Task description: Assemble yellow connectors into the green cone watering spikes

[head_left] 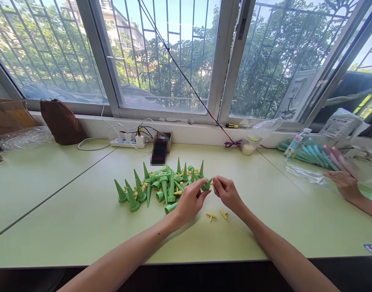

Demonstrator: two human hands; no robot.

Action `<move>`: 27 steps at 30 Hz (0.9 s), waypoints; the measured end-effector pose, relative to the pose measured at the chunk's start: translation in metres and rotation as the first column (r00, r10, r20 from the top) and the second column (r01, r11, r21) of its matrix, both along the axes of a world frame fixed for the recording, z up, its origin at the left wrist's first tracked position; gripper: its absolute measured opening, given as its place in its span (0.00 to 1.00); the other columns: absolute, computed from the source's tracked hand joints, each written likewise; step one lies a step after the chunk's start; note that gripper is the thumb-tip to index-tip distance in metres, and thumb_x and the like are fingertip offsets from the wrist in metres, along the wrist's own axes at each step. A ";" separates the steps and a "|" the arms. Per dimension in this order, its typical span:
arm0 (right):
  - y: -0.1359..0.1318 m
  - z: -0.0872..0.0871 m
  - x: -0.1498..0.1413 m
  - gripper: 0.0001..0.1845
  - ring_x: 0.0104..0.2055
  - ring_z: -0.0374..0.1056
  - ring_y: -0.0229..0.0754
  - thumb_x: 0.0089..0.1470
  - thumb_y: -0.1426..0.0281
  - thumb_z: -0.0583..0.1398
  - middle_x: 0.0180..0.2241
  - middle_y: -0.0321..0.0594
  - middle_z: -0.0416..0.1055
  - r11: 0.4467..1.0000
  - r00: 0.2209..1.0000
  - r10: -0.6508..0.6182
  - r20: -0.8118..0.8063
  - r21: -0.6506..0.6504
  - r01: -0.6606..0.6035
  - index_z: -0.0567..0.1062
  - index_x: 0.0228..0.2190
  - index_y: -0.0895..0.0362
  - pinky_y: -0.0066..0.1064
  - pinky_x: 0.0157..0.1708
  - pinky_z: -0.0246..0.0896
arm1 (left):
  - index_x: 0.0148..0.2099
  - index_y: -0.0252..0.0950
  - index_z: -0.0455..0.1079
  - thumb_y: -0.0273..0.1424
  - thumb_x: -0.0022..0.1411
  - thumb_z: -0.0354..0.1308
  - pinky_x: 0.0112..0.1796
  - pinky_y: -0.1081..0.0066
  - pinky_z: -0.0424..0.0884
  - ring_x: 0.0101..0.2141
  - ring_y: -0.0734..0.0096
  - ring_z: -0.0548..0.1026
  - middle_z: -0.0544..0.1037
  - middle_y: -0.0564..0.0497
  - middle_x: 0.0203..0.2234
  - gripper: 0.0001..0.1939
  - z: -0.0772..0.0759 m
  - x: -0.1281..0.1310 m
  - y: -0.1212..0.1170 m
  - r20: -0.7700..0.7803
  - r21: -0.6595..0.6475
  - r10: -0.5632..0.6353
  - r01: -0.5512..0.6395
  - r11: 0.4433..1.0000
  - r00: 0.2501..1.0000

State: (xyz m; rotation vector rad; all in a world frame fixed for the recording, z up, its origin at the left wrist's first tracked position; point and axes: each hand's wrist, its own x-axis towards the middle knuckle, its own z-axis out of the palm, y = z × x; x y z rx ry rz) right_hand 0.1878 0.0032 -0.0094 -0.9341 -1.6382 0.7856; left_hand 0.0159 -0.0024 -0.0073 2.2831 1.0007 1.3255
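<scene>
The left hand (190, 200) has its thumb and fingers closed on a small green cone (206, 185), holding it by its sides just above the table (82, 227). The cone is at the right side of a big pile of green cones (171, 188), and its thin tip leans up and to the right. The right hand (227, 190) is just beside it, with its thumb and pointing finger pinched together on a tiny yellow piece (213, 184). Most of that piece is hidden by the fingers, so I cannot tell if it touches the cone. Some cones in the pile stand up with their tips in the air, and others lie on their sides. Little yellow bits (180, 172) are mixed in with them. Two more yellow pegs (210, 216) lie on the table between the two arms, near each other but not touching. Behind the pile are a dark blurry thing (159, 151) and a small box (169, 140). A white power strip (128, 142) with plugs and wires is to the left, and a brown bag (62, 121) sits farther left by the window (161, 52). Far to the right, another person's hand (345, 184) is near some pink and blue-green things (319, 154), with a clear bottle (297, 142) leaning there.
</scene>
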 end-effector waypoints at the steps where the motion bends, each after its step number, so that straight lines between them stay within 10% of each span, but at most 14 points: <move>1: 0.000 0.001 0.000 0.26 0.19 0.48 0.34 0.63 0.51 0.52 0.18 0.30 0.53 1.000 1.000 0.010 -0.005 -0.011 -0.010 0.59 0.21 0.54 0.28 0.19 0.46 | 0.49 0.37 0.70 0.30 0.65 0.57 0.28 0.76 0.66 0.22 0.77 0.68 0.74 0.55 0.24 0.10 0.001 -0.001 0.000 -0.011 0.021 0.002 -0.001 1.000 1.000; 13: -0.002 0.004 -0.008 0.31 0.13 0.42 0.30 0.60 0.48 0.54 0.11 0.26 0.45 0.972 0.986 0.100 -0.131 -0.198 -0.125 0.52 0.16 0.53 0.27 0.14 0.38 | 0.51 0.39 0.68 0.26 0.69 0.48 0.43 0.69 0.72 0.42 0.67 0.76 0.76 0.44 0.45 0.12 0.005 -0.005 0.000 -0.116 0.103 -0.118 0.130 0.986 0.986; 20: 0.004 -0.001 -0.008 0.31 0.15 0.48 0.32 0.61 0.46 0.51 0.13 0.29 0.51 0.987 0.996 0.030 -0.088 -0.152 -0.044 0.55 0.17 0.54 0.27 0.16 0.44 | 0.51 0.36 0.67 0.32 0.65 0.56 0.25 0.75 0.65 0.20 0.76 0.68 0.75 0.55 0.24 0.13 0.001 -0.002 0.003 -0.025 -0.112 -0.017 0.014 0.994 1.000; 27: 0.001 -0.001 -0.005 0.26 0.21 0.49 0.34 0.65 0.49 0.49 0.21 0.31 0.55 0.999 0.999 0.031 0.024 -0.021 -0.030 0.60 0.23 0.54 0.26 0.20 0.48 | 0.48 0.34 0.68 0.37 0.65 0.55 0.20 0.77 0.56 0.17 0.80 0.58 0.74 0.54 0.25 0.14 0.008 0.000 0.004 0.094 -0.261 -0.085 0.107 0.959 0.992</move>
